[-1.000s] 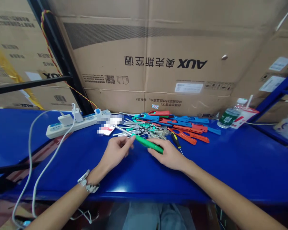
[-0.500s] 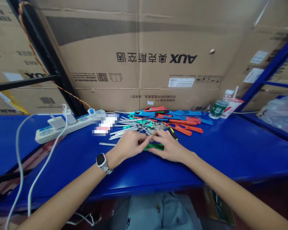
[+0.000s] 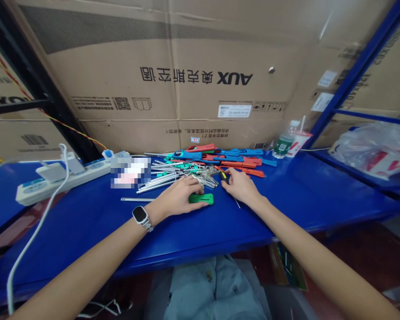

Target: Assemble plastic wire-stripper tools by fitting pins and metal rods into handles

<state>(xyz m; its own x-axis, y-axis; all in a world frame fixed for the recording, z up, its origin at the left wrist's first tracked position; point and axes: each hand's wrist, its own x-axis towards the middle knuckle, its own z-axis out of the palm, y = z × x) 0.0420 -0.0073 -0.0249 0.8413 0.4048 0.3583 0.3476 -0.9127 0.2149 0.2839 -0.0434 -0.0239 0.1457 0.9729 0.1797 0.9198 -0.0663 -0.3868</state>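
Note:
My left hand (image 3: 176, 196) is closed around a green long-reach lighter (image 3: 206, 199) lying low over the blue table. A silver tube (image 3: 133, 199) sticks out to the left, in line with the lighter. To the right, my right hand (image 3: 242, 185) grips the black and yellow handle of a screwdriver (image 3: 224, 176); its thin shaft shows below the palm. Just beyond my hands lies a heap of silver lighter tubes (image 3: 162, 180) and small metal parts (image 3: 206, 177). Red and blue lighter casings (image 3: 242, 160) are piled behind them.
A white power strip (image 3: 31, 191) with plugs and cables stands at the left, near a pixelated patch. A water bottle (image 3: 282, 144) and a cup with a straw (image 3: 298, 144) stand at the back right. Cardboard boxes (image 3: 193, 40) wall off the rear.
My right hand has left the green lighter, moved right and taken hold of the screwdriver. My left hand keeps the lighter. The view has shifted to the right.

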